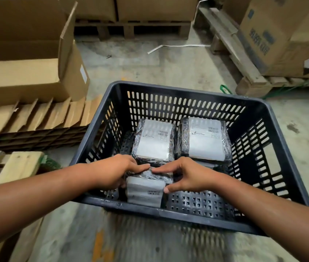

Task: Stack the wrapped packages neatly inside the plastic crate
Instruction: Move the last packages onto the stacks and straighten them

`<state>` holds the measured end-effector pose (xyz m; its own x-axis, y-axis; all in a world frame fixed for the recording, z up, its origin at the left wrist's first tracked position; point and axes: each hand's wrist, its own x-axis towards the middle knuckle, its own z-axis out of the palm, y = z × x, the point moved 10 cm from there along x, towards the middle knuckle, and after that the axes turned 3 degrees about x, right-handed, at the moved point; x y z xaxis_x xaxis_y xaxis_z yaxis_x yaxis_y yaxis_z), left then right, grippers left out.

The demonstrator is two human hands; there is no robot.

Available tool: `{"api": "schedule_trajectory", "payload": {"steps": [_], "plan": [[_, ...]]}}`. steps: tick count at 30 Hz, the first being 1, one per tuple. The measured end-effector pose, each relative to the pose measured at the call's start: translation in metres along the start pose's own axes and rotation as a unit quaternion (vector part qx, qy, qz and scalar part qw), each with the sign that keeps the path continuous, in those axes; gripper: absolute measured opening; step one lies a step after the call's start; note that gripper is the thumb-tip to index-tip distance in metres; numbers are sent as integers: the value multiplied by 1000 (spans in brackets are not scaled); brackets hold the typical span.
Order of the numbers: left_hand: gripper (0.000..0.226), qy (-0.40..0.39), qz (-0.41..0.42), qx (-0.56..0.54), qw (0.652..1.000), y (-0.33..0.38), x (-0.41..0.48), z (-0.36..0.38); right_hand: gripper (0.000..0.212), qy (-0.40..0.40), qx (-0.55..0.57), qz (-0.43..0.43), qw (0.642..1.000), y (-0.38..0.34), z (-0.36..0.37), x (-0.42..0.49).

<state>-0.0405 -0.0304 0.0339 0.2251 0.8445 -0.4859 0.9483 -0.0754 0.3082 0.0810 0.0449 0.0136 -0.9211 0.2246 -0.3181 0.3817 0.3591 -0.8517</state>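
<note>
A black slotted plastic crate (187, 89) stands on the concrete floor in front of me. Two packages wrapped in clear film with white labels lie side by side at its far end, one on the left (154, 140) and one on the right (205, 138). A third wrapped package (145, 191) stands tilted against the crate's near wall. My left hand (115, 171) grips its left side and my right hand (183, 175) its right side, fingertips of both meeting on its top edge.
An open cardboard box (27, 53) and a flattened cardboard divider stack (36, 125) lie to the left. Wooden pallets with cartons (286, 35) stand at the back and right. A wooden plank (17, 167) sits near my left arm.
</note>
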Motion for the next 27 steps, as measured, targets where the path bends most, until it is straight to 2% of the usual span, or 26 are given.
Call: {"api": "schedule_trajectory", "payload": {"steps": [4, 9, 13, 15, 18, 21, 24, 27], "plan": [[84, 17, 3, -37, 999, -3, -5, -19, 54, 36, 54, -7, 998, -8, -20, -4], [65, 118, 5, -159, 980, -11, -11, -90, 51, 108, 143, -42, 983, -28, -71, -9], [59, 179, -11, -200, 963, -12, 2, -128, 42, 188, 179, -43, 965, -35, -122, -11], [57, 215, -24, -215, 952, -14, 12, -140, 41, 204, 200, -28, 958, -33, -139, -8], [53, 254, -48, -245, 934, -25, 25, -147, 39, 222, 201, -18, 954, -32, -150, 1], [48, 308, -79, -260, 912, -42, 33, -146, 35, 284, 171, -6, 944, -23, -156, 11], [59, 319, -111, -273, 901, -53, 42, -127, 30, 359, 154, 11, 921, -11, -159, 16], [75, 296, -125, -243, 915, -59, 54, -111, 27, 407, 121, 34, 905, -2, -158, 20]]}}
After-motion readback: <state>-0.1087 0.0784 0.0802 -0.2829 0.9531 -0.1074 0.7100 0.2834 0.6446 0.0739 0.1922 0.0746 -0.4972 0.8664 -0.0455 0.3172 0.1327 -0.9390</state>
